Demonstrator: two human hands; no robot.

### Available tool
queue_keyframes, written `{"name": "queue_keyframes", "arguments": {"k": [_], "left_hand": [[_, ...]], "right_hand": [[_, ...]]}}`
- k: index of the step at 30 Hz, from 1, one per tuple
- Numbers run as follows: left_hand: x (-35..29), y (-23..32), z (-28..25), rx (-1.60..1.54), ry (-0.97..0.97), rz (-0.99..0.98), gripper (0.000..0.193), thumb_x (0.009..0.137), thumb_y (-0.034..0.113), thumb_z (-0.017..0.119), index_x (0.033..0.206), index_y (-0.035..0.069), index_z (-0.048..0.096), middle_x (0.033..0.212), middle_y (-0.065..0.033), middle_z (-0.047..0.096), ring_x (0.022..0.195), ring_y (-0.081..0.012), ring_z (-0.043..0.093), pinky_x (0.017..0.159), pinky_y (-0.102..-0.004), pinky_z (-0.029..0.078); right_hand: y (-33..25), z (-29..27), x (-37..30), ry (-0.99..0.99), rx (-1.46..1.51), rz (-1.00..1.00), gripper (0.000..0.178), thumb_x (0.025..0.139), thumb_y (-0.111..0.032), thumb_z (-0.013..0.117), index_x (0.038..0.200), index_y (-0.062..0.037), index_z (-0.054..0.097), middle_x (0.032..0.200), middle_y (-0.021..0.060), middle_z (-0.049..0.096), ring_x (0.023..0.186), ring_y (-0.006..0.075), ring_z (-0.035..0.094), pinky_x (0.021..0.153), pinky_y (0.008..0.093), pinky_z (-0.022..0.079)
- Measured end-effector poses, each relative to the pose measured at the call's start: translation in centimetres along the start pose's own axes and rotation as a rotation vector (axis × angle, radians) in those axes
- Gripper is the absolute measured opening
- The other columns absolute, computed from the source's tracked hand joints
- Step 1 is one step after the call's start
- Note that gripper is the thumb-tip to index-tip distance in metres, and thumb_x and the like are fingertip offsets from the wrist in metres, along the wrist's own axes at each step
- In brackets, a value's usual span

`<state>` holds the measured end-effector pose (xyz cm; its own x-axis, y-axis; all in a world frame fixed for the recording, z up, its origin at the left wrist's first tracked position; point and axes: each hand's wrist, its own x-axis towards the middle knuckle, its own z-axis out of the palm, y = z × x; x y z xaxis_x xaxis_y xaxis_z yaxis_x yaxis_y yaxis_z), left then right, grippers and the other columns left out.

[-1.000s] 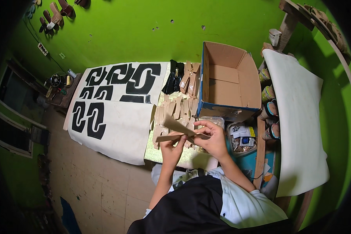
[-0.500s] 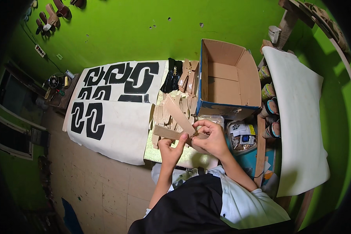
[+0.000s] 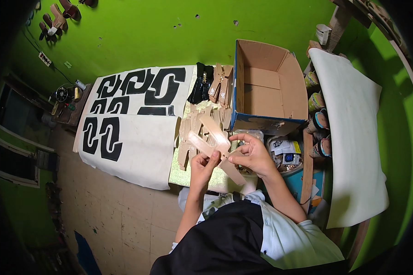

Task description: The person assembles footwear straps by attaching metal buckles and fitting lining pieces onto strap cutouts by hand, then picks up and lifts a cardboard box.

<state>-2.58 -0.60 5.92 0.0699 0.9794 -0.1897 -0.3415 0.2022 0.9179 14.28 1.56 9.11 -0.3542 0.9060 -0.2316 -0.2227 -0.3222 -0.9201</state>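
Observation:
In front of me is a beige crossed sandal strap point(image 3: 214, 129), its flat arms spread in an X. My left hand point(image 3: 203, 167) pinches it from the lower left, thumb on top close to the crossing. My right hand point(image 3: 251, 156) has its thumb and fingertips closed at the crossing's right edge; whether a small piece is also between them cannot be told. A small dark spot shows at the centre. Below the strap lies a pile of similar beige straps point(image 3: 186, 149) on the shiny table cover point(image 3: 179, 175).
Behind the pile lie black finished straps point(image 3: 201, 85) and beige ones with gold trim point(image 3: 222, 85). An open cardboard box point(image 3: 268, 123) stands at the right, near a plastic tub of small parts point(image 3: 285, 158). White sheets with black cutouts point(image 3: 137, 137) cover the left side.
The crossed strap has turned and tilted, so a lower arm now shows beneath my hands. My right hand has shifted slightly right, and its fingers have changed position at the crossing.

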Motion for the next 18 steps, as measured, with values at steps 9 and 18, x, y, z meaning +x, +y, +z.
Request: {"name": "queue_keyframes", "arguments": {"k": [9, 18], "left_hand": [[-0.5, 0.9, 0.6, 0.061, -0.115, 0.035, 0.023, 0.079, 0.003, 0.063, 0.099, -0.006, 0.058, 0.088, -0.0064, 0.063, 0.076, -0.0077, 0.057, 0.069, -0.02, 0.045], [-0.9, 0.4, 1.5, 0.104, 0.004, 0.164, 0.014, 0.078, 0.001, 0.062, 0.09, -0.005, 0.062, 0.08, -0.005, 0.063, 0.07, -0.0064, 0.057, 0.063, -0.0188, 0.045]], "right_hand": [[0.4, -0.1, -0.4, 0.081, 0.054, -0.041, 0.047, 0.07, 0.003, 0.066, 0.111, 0.0029, 0.042, 0.073, 0.0085, 0.063, 0.066, 0.0082, 0.059, 0.061, 0.02, 0.046], [1.1, 0.1, -0.3, 0.095, -0.09, -0.119, 0.042, 0.071, -0.001, 0.068, 0.108, 0.0078, 0.049, 0.084, 0.0076, 0.062, 0.073, 0.0066, 0.057, 0.065, 0.0203, 0.047]]}}
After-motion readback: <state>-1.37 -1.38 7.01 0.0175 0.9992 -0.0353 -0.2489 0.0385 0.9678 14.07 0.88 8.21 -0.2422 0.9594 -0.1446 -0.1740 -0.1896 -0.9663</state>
